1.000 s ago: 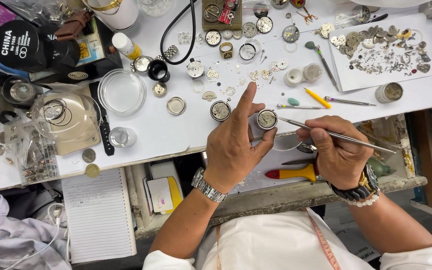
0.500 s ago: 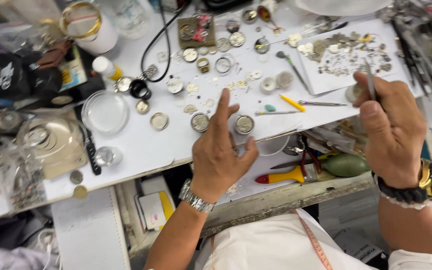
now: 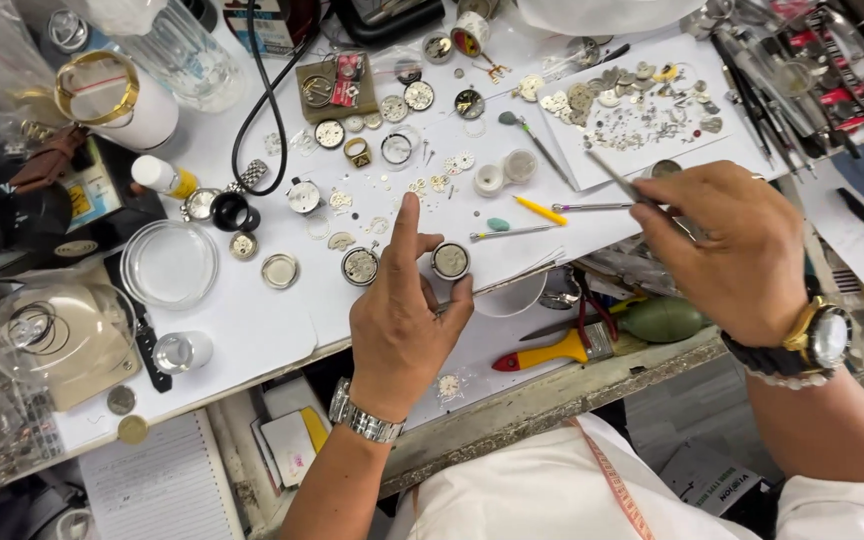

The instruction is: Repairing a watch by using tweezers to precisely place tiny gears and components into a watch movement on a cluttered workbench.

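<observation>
Head view: At a cluttered white workbench [image 3: 252,340], the left hand [image 3: 402,320] steadies a round watch movement [image 3: 450,261] against its thumb and curled fingers, index finger pointing up the bench — a second movement [image 3: 360,266] lies just beside it on the left. The right hand [image 3: 727,245] hovers to the right, well apart, pinching slim tweezers [image 3: 614,174] whose long axis slants up-left toward a sheet of tiny parts [image 3: 652,100]. The left hand is clearly nearer the held movement; whether the tweezer tips grip anything cannot be told.
</observation>
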